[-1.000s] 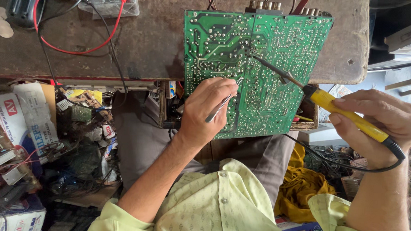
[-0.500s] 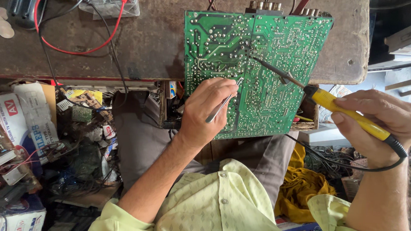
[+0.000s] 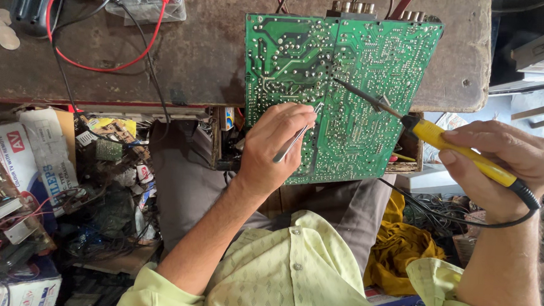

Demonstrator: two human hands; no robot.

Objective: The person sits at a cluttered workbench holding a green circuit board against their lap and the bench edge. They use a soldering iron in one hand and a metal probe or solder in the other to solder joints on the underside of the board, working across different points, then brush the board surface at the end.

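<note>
A: What was the biggest thing in front of the person?

B: A worn brown wooden workbench (image 3: 202, 56). On it, hanging over the near edge toward the person's lap, lay a large green circuit board (image 3: 359, 139), solder side up. I'll place everything else from that board.

A: And the hands?

B: The left hand (image 3: 275, 150) rested on the board's lower left part, its fingers closed together around a thin pair of metal tweezers (image 3: 296, 135) whose tips pointed up toward the board's middle. The right hand (image 3: 504, 162) was off the board's right edge, wrapped around the yellow handle of a soldering iron (image 3: 464, 154). The iron's dark tip (image 3: 341, 84) touched, or nearly touched, the board just above its centre; I could not tell which.

A: How far along did the work look?

B: Mid-way, by my judgement. Both tools were on one spot and nothing had been lifted clear, so the joint seemed not yet finished. The board was not back in any case either.

A: Anything else around?

B: Left of the board, a red wire (image 3: 112, 64) curved across the bench. Below and left, under the bench, was a heap of scrap electronics (image 3: 65, 192).
</note>
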